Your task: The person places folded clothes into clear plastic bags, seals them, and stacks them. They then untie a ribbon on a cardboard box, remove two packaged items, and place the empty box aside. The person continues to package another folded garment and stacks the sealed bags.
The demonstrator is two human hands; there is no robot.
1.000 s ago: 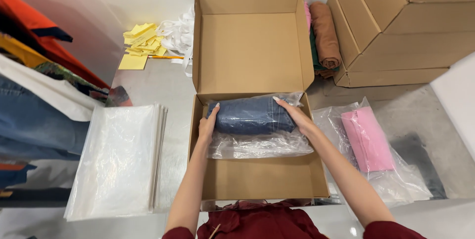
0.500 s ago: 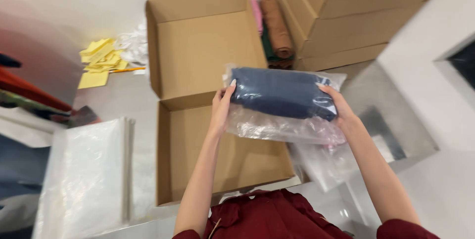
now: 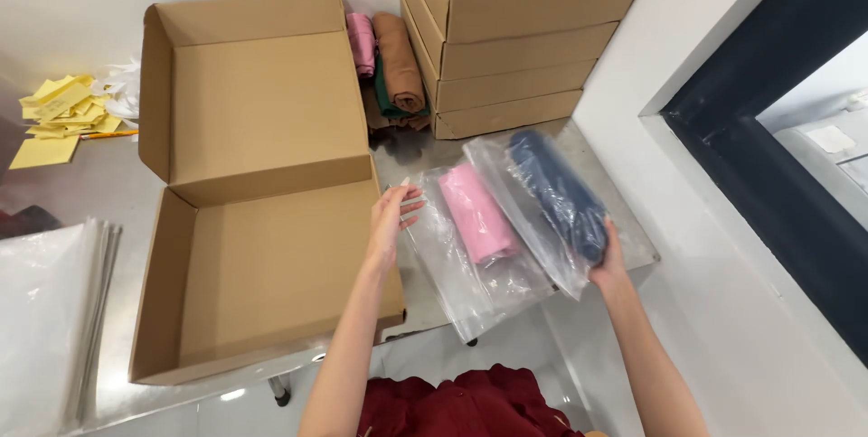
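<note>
My right hand (image 3: 608,256) grips a clear plastic bag with a folded dark blue garment (image 3: 556,195), resting it at the right end of the metal table (image 3: 425,152). Partly under it lies a second clear bag with a folded pink garment (image 3: 476,213). My left hand (image 3: 391,218) hovers with its fingers apart at the left edge of the pink garment's bag, beside the right wall of an open brown cardboard box (image 3: 262,112). The box is empty, with its lid standing back.
A stack of shut cardboard boxes (image 3: 515,30) stands at the back right, with rolled pink, brown and green garments (image 3: 389,62) beside it. Yellow paper slips (image 3: 63,112) lie at the far left. A pile of clear bags (image 3: 45,310) sits front left. A white wall borders the table's right.
Both hands lifted the bagged blue garment out of the box and carried it right. Now only my right hand holds it, over the pink bag; my left hand has let go.
</note>
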